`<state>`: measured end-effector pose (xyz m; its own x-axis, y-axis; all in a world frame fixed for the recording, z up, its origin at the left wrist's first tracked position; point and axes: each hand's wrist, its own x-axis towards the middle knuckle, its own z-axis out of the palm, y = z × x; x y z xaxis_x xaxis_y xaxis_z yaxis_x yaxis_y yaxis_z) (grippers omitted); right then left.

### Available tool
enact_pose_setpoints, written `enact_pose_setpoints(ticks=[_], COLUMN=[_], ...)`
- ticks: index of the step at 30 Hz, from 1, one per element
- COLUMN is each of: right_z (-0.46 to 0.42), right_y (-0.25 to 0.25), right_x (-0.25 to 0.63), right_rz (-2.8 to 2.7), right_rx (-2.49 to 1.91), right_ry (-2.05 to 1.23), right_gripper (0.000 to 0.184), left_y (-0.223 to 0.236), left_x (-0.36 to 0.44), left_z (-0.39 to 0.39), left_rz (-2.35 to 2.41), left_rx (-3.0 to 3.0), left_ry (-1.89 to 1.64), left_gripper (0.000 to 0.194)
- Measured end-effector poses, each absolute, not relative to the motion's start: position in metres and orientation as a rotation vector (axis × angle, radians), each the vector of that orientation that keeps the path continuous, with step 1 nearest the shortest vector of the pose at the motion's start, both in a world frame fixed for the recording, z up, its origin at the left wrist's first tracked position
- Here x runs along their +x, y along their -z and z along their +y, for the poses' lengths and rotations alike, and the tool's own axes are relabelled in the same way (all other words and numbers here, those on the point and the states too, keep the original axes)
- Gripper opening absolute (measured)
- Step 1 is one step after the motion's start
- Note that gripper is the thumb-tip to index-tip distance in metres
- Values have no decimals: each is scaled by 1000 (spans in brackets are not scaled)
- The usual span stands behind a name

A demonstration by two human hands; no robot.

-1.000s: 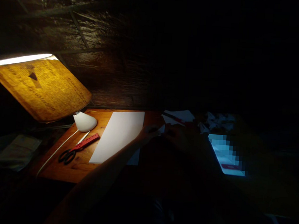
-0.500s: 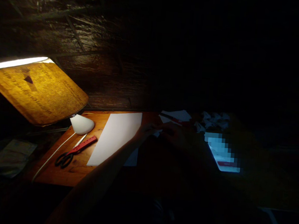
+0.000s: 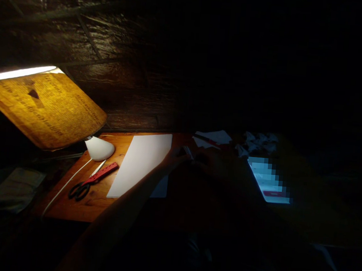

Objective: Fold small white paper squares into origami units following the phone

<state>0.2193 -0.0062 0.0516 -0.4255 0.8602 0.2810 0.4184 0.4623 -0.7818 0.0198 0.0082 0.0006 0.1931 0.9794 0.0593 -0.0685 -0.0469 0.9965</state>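
In the dim middle of the table, a small piece of folded white paper (image 3: 188,153) sits between my two hands. My left hand (image 3: 174,156) is closed on its left side, beside the right edge of a large sheet of white paper (image 3: 143,161). My right hand (image 3: 208,163) is in deep shadow at the paper's right side. Its fingers look bent around the paper, though their detail is hard to make out. Beyond the hands lie more white paper pieces (image 3: 220,136) with a dark, slim object across them.
A lit lamp (image 3: 100,149) stands on the left of the wooden table (image 3: 65,210). In front of it lie black-handled scissors (image 3: 82,191) with a red cover, and a white stick. On the right are a glowing phone (image 3: 273,188) and several folded paper pieces (image 3: 258,143).
The small paper between my hands has turned and now shows as narrow, upright strips. My hands stay close together. The whole view has shifted slightly.
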Motion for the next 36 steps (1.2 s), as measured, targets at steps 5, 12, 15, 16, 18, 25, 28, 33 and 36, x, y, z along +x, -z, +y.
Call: enact_pose_setpoints(ticks=[5,12,15,16,18,25,28,33,36], right_z=[-8,1,-1,-3,-5,-8,-7,-4,-5], right_y=[-55,-44,-49,-51,-55,-62,-60,-49,-50], right_x=[220,218,221,222,222,222,222,219,220], right_rz=[-2033,-1964,-1977,-1974,-1965,-1985,-1999,-2006,-2014], right_rx=[-1085,-1143,-1169,-1173,-1178,-1204,-1183,-1109,-1088], right_ry=[-803,-806,-761,-756,-769,-773,-789,-866,-864], right_gripper=[12,21,26,25,24,25,23,14,8], left_y=[3,7,10,11,10,1,0,1,1], left_x=[18,18,17,16,16,20,20,19,18], left_z=[10,13,13,13,13,11,11,8,7], left_rz=[989,882,922,942,975,1009,1040,1086,1090], left_rx=[1304,1229,1189,1198,1235,1223,1218,1282,1298], left_ry=[-1110,-1158,-1119,-1104,-1106,-1178,-1198,-1262,-1267], left_gripper=[50,40,36,35,34,41,40,30,27])
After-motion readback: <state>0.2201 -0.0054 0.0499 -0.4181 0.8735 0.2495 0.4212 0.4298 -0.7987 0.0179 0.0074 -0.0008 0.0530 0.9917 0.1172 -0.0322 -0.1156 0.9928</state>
